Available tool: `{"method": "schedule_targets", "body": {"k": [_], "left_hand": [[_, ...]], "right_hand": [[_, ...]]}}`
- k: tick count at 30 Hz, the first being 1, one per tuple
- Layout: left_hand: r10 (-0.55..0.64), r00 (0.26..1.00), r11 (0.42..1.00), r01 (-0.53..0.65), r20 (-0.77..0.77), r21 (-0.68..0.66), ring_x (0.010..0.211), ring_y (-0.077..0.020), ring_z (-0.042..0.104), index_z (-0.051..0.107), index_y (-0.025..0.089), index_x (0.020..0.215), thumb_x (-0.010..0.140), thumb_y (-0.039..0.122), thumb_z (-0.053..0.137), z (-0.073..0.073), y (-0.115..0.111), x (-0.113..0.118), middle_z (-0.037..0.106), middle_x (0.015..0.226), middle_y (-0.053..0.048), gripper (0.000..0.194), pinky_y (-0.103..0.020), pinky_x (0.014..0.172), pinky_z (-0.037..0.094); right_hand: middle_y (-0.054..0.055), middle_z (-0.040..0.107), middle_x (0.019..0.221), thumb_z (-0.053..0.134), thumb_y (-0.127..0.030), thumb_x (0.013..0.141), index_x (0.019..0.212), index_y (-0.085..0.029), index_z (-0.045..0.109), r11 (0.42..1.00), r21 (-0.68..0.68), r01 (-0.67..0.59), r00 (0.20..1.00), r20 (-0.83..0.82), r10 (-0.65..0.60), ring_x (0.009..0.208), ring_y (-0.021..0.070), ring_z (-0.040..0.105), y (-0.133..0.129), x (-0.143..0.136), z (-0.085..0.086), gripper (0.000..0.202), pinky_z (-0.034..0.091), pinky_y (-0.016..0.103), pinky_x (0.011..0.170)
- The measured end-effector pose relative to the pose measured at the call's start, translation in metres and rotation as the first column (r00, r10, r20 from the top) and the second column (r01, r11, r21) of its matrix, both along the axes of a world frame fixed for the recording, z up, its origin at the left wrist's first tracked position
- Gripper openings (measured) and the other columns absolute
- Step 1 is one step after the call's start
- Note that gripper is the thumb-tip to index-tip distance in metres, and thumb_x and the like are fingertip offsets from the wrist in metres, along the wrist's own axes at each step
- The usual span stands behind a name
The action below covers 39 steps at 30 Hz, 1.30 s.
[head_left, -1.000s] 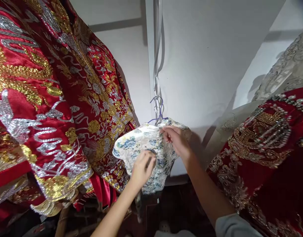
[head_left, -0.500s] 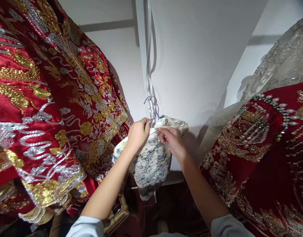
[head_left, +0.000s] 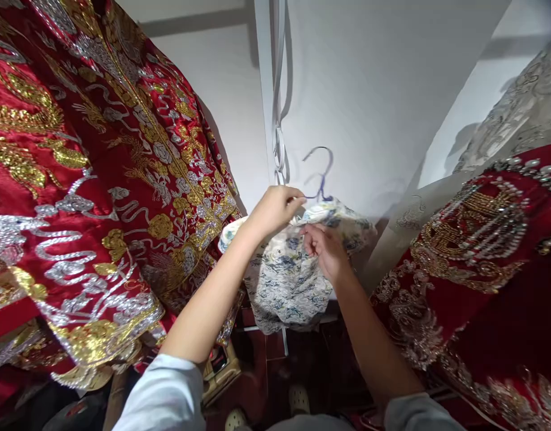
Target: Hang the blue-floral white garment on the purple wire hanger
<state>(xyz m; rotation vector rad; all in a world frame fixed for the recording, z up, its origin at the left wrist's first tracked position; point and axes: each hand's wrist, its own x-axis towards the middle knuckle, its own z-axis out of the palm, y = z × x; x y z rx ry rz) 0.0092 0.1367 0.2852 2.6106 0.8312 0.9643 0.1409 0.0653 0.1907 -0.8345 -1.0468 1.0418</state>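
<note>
A small white shirt (head_left: pixel 289 281) with a blue and yellow floral print hangs in front of me on a thin purple wire hanger (head_left: pixel 323 179). My left hand (head_left: pixel 275 211) is at the collar, its fingers closed on the hanger wire beside the neck opening. Just below, my right hand (head_left: pixel 323 246) has curled fingers pinching the upper front of the shirt near the collar. The hanger's hook stands free to the right of a white looped strap (head_left: pixel 279 146). My fingers hide part of the collar.
Red gowns with gold and silver embroidery (head_left: pixel 163 173) crowd the left side. On the right hang a beaded red garment (head_left: pixel 441 281) and a pale lace one (head_left: pixel 508 126). A white wall (head_left: pixel 369 90) is behind; a beige object (head_left: pixel 221 374) sits low on the left.
The hanger and shirt have moved right, and the hook is now apart from the strap it overlapped before. The shirt faces me more broadly. Both hands moved along with it.
</note>
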Motion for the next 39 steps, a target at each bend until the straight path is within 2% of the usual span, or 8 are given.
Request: {"method": "schedule_targets", "body": {"k": [3, 6, 11, 15, 18, 23, 30, 39], "left_hand": [[-0.142, 0.990, 0.980, 0.138, -0.018, -0.144, 0.066, -0.0147, 0.057, 0.073, 0.015, 0.083, 0.094, 0.030, 0.050, -0.021, -0.014, 0.005, 0.070, 0.077, -0.005, 0.029, -0.027, 0.064, 0.040], [-0.124, 0.992, 0.955, 0.115, -0.012, -0.273, 0.064, -0.0150, 0.054, 0.070, 0.015, 0.079, 0.096, 0.034, 0.047, -0.069, -0.035, -0.007, 0.066, 0.071, -0.004, 0.034, -0.026, 0.062, 0.039], [-0.101, 0.995, 0.867, 0.083, -0.010, -0.492, 0.067, -0.0161, 0.053, 0.066, 0.016, 0.074, 0.098, 0.039, 0.044, -0.161, -0.066, -0.049, 0.059, 0.067, -0.001, 0.040, -0.026, 0.063, 0.038], [-0.112, 0.993, 0.763, 0.112, 0.040, -0.637, 0.067, -0.0163, 0.054, 0.068, 0.015, 0.076, 0.097, 0.043, 0.046, -0.200, -0.070, -0.085, 0.060, 0.067, -0.001, 0.042, -0.026, 0.063, 0.038], [-0.056, 0.996, 0.722, 0.084, 0.063, -0.687, 0.066, -0.0171, 0.056, 0.072, 0.014, 0.081, 0.094, 0.043, 0.050, -0.212, -0.055, -0.102, 0.064, 0.067, -0.003, 0.038, -0.026, 0.061, 0.040], [-0.033, 0.995, 0.725, 0.091, 0.097, -0.683, 0.068, -0.0184, 0.063, 0.073, 0.015, 0.080, 0.089, 0.039, 0.057, -0.238, -0.026, -0.100, 0.069, 0.069, -0.005, 0.031, -0.025, 0.064, 0.044], [0.023, 0.999, 0.835, -0.041, -0.040, -0.549, 0.067, -0.0178, 0.064, 0.077, 0.017, 0.086, 0.091, 0.037, 0.054, -0.301, -0.013, -0.079, 0.073, 0.072, -0.005, 0.030, -0.024, 0.061, 0.040], [0.089, 0.993, 0.819, -0.116, -0.076, -0.561, 0.082, -0.0206, 0.068, 0.076, 0.018, 0.093, 0.090, 0.034, 0.056, -0.340, 0.011, -0.074, 0.076, 0.088, -0.008, 0.026, -0.028, 0.074, 0.047]], "right_hand": [[-0.005, 0.046, 0.045, 0.063, -0.046, 0.082, 0.072, -0.019, 0.065, 0.996, -0.054, 0.070, 0.998, -0.002, -0.071, 0.041, 0.0101, 0.036, -0.009, 0.008, -0.026, 0.029, 0.028, 0.025, 0.043], [-0.002, 0.051, 0.053, 0.062, -0.049, 0.083, 0.071, -0.019, 0.064, 0.957, -0.127, 0.262, 0.959, 0.143, -0.244, 0.049, 0.0135, 0.044, -0.024, 0.016, -0.074, 0.032, 0.035, 0.027, 0.049], [0.009, 0.064, 0.097, 0.068, -0.049, 0.078, 0.093, -0.020, 0.067, 0.682, 0.091, 0.726, 0.596, 0.412, -0.689, 0.096, 0.0252, 0.057, -0.052, 0.038, -0.164, 0.032, 0.045, 0.039, 0.087], [0.006, 0.062, 0.072, 0.069, -0.060, 0.073, 0.063, -0.021, 0.065, 0.896, -0.183, 0.405, 0.839, 0.464, -0.284, 0.079, 0.0267, 0.060, -0.069, 0.052, -0.212, 0.040, 0.047, 0.041, 0.081], [0.000, 0.046, 0.046, 0.073, -0.065, 0.065, 0.043, -0.022, 0.050, 0.866, -0.435, 0.247, 0.951, 0.282, -0.130, 0.055, 0.0217, 0.052, -0.083, 0.047, -0.228, 0.054, 0.047, 0.038, 0.065], [0.004, 0.067, 0.062, 0.085, -0.051, 0.055, 0.070, -0.020, 0.070, 0.766, -0.608, 0.210, 0.929, -0.119, -0.350, 0.064, 0.0260, 0.065, -0.118, 0.023, -0.238, 0.038, 0.052, 0.037, 0.064], [0.012, 0.077, 0.088, 0.083, -0.054, 0.056, 0.079, -0.023, 0.074, 0.756, -0.614, 0.228, 0.776, -0.354, -0.522, 0.097, 0.0368, 0.071, -0.158, -0.008, -0.291, 0.040, 0.055, 0.047, 0.086], [0.010, 0.077, 0.103, 0.078, -0.061, 0.066, 0.100, -0.021, 0.074, 0.731, -0.624, 0.276, 0.699, -0.391, -0.598, 0.112, 0.0316, 0.067, -0.140, -0.018, -0.317, 0.054, 0.056, 0.041, 0.093]]}}
